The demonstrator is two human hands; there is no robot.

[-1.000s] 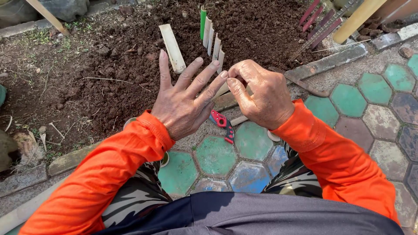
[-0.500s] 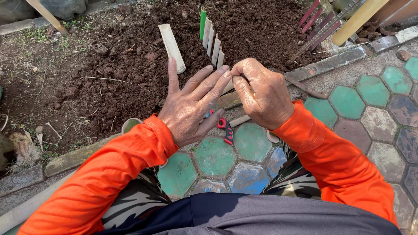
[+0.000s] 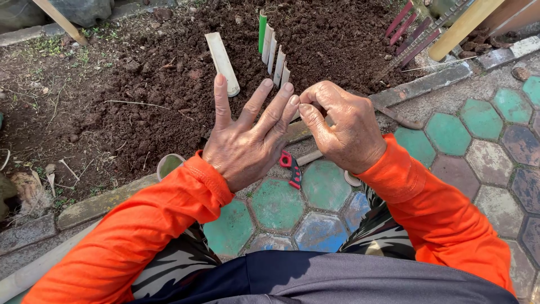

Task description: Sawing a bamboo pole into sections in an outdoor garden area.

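Observation:
My left hand (image 3: 244, 146) is held palm-down with its fingers spread, over the border between soil and paving. My right hand (image 3: 343, 126) is curled, its thumb and forefinger pinched against the tip of the left little finger; nothing shows between them. Below the hands a red-handled cutting tool (image 3: 292, 169) lies on the pavers. Just beyond the fingertips a row of pale bamboo slats (image 3: 275, 53) stands in the dark soil (image 3: 140, 95), the far one green. A wider flat slat (image 3: 222, 56) lies beside the row.
Hexagonal green and grey pavers (image 3: 455, 129) cover the ground at right, edged by a stone curb (image 3: 422, 84). A rake with red tines (image 3: 408, 31) and a yellow handle (image 3: 464, 25) lie at top right. A boot tip (image 3: 169, 164) shows under my left sleeve.
The left fingers have drawn a little closer together and its little fingertip now meets the right hand's pinch. Both hands stay in about the same place.

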